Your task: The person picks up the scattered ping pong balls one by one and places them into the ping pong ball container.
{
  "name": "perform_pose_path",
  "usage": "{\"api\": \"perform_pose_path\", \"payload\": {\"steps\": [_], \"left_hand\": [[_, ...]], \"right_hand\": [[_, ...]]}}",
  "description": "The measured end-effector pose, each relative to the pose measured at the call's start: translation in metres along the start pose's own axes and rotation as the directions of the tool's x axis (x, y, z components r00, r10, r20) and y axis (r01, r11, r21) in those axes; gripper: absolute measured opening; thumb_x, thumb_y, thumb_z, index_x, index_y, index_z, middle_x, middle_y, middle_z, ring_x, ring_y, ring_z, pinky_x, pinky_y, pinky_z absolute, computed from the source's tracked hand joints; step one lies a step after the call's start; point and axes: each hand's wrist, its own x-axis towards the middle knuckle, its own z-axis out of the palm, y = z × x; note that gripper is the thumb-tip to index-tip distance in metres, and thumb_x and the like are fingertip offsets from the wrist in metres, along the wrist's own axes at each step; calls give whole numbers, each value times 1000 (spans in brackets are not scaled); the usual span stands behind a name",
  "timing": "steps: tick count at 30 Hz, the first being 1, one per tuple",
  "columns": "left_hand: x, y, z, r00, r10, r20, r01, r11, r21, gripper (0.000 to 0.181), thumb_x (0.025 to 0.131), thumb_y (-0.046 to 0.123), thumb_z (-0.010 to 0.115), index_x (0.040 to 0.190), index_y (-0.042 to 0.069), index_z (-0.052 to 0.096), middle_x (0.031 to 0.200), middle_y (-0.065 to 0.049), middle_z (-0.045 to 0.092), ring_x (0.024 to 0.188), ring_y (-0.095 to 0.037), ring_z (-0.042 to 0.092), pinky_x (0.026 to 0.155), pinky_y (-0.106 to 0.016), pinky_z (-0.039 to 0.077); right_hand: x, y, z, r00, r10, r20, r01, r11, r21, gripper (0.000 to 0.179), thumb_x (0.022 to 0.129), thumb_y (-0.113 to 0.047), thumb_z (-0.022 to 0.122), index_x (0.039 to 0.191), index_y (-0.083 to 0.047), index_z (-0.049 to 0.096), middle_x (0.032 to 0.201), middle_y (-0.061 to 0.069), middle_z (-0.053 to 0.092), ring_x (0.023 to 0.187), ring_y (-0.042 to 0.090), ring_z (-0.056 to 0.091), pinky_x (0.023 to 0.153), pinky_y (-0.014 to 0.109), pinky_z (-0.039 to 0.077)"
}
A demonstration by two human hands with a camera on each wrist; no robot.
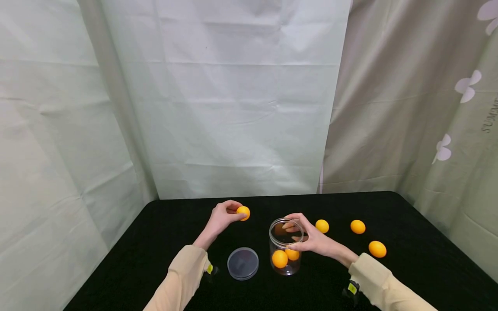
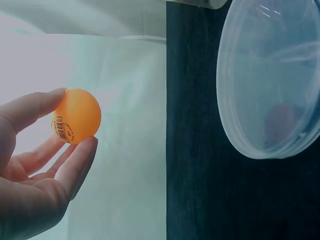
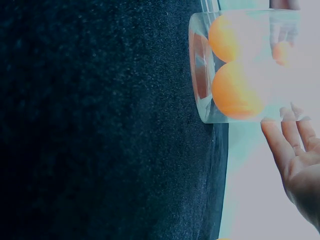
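Observation:
My left hand (image 1: 218, 219) pinches an orange ping-pong ball (image 1: 244, 213) between thumb and fingertips, above the table and left of the jar. In the left wrist view, small dark print with a barcode shows on this ball (image 2: 79, 117). My right hand (image 1: 317, 240) grips the upper part of a clear jar (image 1: 274, 245) from its right side, with fingers behind it and thumb in front. The jar stands upright without a lid, and two orange balls (image 1: 279, 259) lie at its bottom. A round translucent lid (image 1: 243, 264) lies on the table left of the jar.
Three loose orange balls sit right of the jar: one (image 1: 322, 226) just behind my right hand, one (image 1: 358, 226) farther right, and one (image 1: 377, 249) near the right forearm. A black cloth (image 1: 167, 242) covers the table. Pale curtains (image 1: 241, 108) hang behind it and at the sides.

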Motion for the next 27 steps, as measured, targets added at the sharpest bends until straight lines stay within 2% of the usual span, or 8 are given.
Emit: {"api": "perform_pose_path", "payload": {"steps": [14,21,25,27], "left_hand": [[-4,17,8,996,77,48,-75,996,-40,24,77,10,72,97,1,63,88,-6,63,75,-21,60,73,-33,50],[-6,24,10,994,89,63,-87,996,-38,26,77,10,72,99,-1,63,91,-8,62,76,-21,59,73,-32,49],[-17,44,8,992,91,87,-88,995,-41,26,78,6,70,100,-5,61,93,-15,62,78,-27,58,73,-34,49],[-17,46,8,991,92,92,-89,995,-41,27,78,6,70,101,-5,61,93,-14,62,79,-27,58,73,-34,49]], "right_hand": [[-1,-1,-1,1000,12,4,-12,1000,19,61,82,-9,59,132,-11,25,126,20,34,113,37,35,89,50,37],[0,-1,-1,1000,14,1,-14,1000,12,61,82,-9,59,132,-11,24,126,20,34,113,37,35,89,49,37],[0,-7,1,1000,17,8,-17,1000,16,63,82,-8,59,133,-7,22,127,22,33,113,40,34,89,52,36],[0,-7,1,1000,19,8,-19,1000,22,63,82,-8,59,133,-7,22,127,22,32,113,39,34,89,52,36]]}}
